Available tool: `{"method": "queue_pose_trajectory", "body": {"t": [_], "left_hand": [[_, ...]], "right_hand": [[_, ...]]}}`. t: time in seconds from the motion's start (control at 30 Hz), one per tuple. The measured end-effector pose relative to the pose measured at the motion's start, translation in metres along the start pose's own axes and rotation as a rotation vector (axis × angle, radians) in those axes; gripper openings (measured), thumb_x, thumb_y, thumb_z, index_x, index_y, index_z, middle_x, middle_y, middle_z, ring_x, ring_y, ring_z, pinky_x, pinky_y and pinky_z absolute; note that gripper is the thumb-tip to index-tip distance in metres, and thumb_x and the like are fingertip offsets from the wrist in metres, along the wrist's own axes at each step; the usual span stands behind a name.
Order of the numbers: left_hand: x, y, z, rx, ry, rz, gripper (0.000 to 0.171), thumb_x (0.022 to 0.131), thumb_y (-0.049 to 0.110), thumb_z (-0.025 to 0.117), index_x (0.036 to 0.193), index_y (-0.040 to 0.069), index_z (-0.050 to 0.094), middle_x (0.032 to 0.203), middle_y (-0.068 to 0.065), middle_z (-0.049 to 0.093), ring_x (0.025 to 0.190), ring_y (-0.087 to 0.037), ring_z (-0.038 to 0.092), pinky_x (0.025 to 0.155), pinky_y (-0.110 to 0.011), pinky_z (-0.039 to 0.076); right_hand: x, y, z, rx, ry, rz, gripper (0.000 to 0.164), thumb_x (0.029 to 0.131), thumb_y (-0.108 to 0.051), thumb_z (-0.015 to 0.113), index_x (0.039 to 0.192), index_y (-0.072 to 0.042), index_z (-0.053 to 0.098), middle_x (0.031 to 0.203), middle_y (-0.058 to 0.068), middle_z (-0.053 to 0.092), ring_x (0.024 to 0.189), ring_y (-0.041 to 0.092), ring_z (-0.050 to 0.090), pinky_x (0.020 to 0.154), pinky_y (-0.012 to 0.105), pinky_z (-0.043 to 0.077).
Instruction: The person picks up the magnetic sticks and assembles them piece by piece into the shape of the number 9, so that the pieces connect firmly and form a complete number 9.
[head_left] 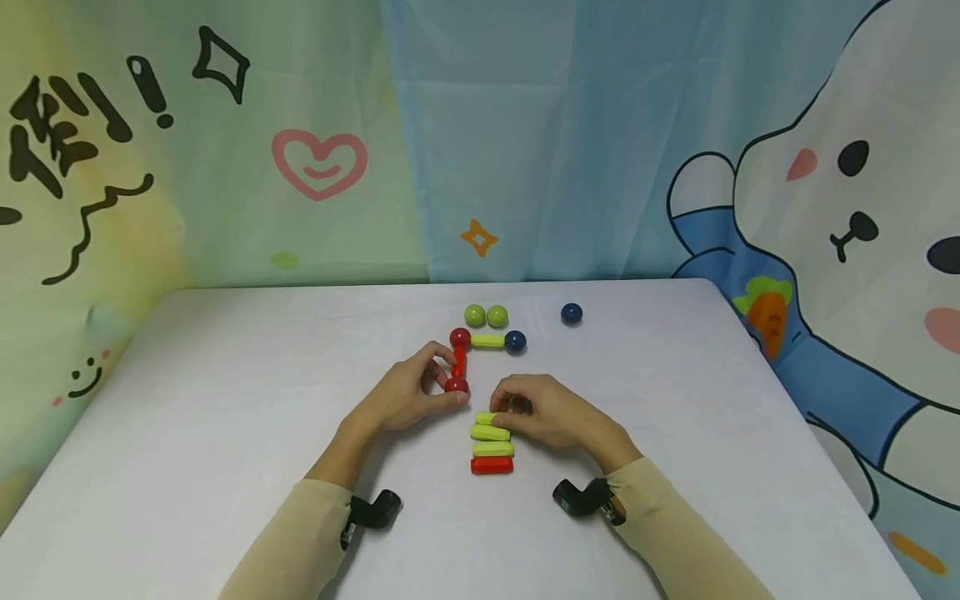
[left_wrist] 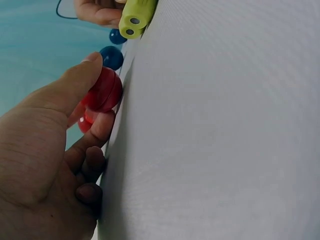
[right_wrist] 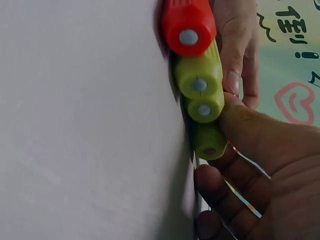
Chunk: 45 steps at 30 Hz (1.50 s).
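My left hand (head_left: 408, 390) pinches the near red ball (head_left: 456, 385) between thumb and fingers, as the left wrist view also shows. From that ball a red rod (head_left: 459, 362) runs back to a second red ball (head_left: 460, 337). A yellow-green rod (head_left: 487, 341) joins that one to a dark blue ball (head_left: 515, 342). With thumb and fingers my right hand (head_left: 551, 408) grips the farthest yellow-green rod (right_wrist: 209, 142) of a row. Two more yellow-green rods (head_left: 491, 433) and a red rod (head_left: 492, 466) lie nearer; the rods have grey round ends.
Two green balls (head_left: 475, 315) sit side by side behind the joined pieces. Another dark blue ball (head_left: 572, 313) lies farther right. Everything rests on a white-covered table (head_left: 225, 400), with a printed curtain (head_left: 540, 167) hanging behind its far edge.
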<state>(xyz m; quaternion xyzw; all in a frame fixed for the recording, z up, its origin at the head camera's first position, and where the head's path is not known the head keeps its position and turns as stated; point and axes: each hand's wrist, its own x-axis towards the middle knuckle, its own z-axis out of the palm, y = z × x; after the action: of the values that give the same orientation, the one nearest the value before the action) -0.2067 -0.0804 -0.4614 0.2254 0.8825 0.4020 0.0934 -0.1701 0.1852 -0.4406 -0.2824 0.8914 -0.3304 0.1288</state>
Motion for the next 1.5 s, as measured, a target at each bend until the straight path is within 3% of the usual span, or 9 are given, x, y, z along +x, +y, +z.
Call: {"method": "queue_pose_trajectory", "body": {"t": [0.23,0.5,0.83,1.07,1.27,1.5], "left_hand": [[0.000,0.000,0.001,0.002,0.007,0.014,0.052,0.086,0.040,0.083,0.125,0.024,0.053,0.093,0.005,0.063,0.077,-0.013,0.053,0.071,-0.030,0.044],[0.001,0.001,-0.001,-0.010,-0.008,-0.019,0.051,0.086,0.041,0.083,0.125,0.025,0.053,0.093,0.005,0.063,0.079,-0.015,0.054,0.073,-0.031,0.044],[0.002,0.003,0.001,-0.017,-0.014,-0.049,0.053,0.086,0.041,0.083,0.126,0.025,0.052,0.094,0.003,0.062,0.080,-0.016,0.054,0.073,-0.032,0.045],[0.000,0.005,-0.001,-0.029,-0.010,-0.057,0.054,0.085,0.040,0.084,0.126,0.025,0.053,0.094,0.002,0.062,0.082,-0.017,0.054,0.074,-0.032,0.046],[0.001,0.004,0.000,-0.028,-0.008,-0.047,0.053,0.086,0.041,0.083,0.126,0.026,0.052,0.094,0.003,0.062,0.082,-0.016,0.054,0.073,-0.031,0.046],[0.001,0.003,0.001,-0.032,0.000,-0.060,0.052,0.085,0.040,0.084,0.126,0.026,0.053,0.094,0.004,0.062,0.081,-0.016,0.054,0.073,-0.031,0.045]], "right_hand": [[-0.001,0.001,-0.004,-0.007,-0.010,0.011,0.013,0.095,-0.025,0.076,0.107,-0.024,0.070,0.096,-0.013,0.064,0.086,0.010,0.059,0.080,0.026,0.052],[-0.004,0.002,-0.009,-0.075,-0.006,-0.013,0.021,0.095,-0.022,0.075,0.115,-0.021,0.074,0.106,-0.013,0.067,0.090,0.010,0.057,0.083,0.028,0.051],[-0.012,0.005,-0.017,-0.153,-0.008,0.056,0.029,0.096,-0.020,0.073,0.125,-0.022,0.070,0.107,-0.009,0.063,0.089,0.011,0.054,0.082,0.030,0.050],[-0.015,0.008,-0.021,-0.136,0.040,0.043,0.031,0.096,-0.017,0.071,0.126,-0.021,0.068,0.108,-0.005,0.060,0.086,0.012,0.054,0.077,0.028,0.051],[-0.017,0.010,-0.019,-0.138,0.074,0.052,0.026,0.098,-0.015,0.068,0.124,-0.019,0.066,0.112,-0.006,0.065,0.094,0.013,0.057,0.087,0.035,0.053],[-0.017,0.012,-0.015,-0.169,0.143,-0.001,0.024,0.103,-0.011,0.061,0.125,-0.018,0.065,0.116,-0.001,0.065,0.098,0.015,0.059,0.092,0.040,0.053]]}}
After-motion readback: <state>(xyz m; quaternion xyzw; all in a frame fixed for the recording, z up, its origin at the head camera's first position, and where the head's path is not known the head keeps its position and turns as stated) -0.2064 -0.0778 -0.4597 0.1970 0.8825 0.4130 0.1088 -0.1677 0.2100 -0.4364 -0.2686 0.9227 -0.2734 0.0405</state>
